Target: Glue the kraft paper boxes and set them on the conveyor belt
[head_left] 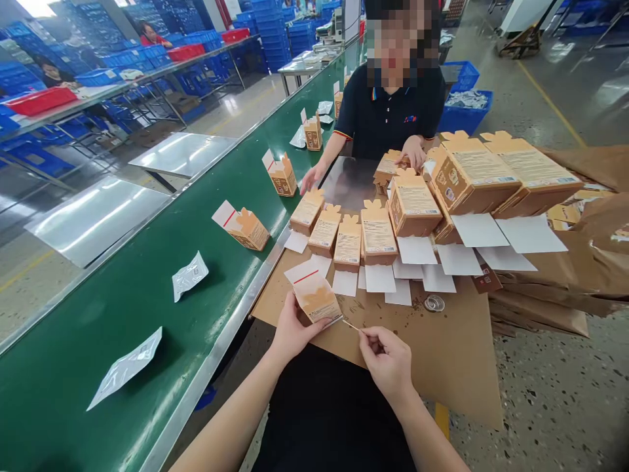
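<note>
My left hand (291, 330) grips a small brown carton (316, 296) with a white flap and a red stripe, held over the cardboard sheet (442, 354). My right hand (388, 359) is pinched on a thin strip (352, 326) that runs from the carton's lower edge. Just beyond lies a row of several similar cartons (348, 237) with white flaps open toward me.
A green conveyor belt (122, 308) runs on my left, carrying silver pouches (189, 275) and upright cartons (248, 228). A person in a dark shirt (390, 111) sits opposite, hands on cartons. Brown paper (580, 262) lies at right. Blue crates stand behind.
</note>
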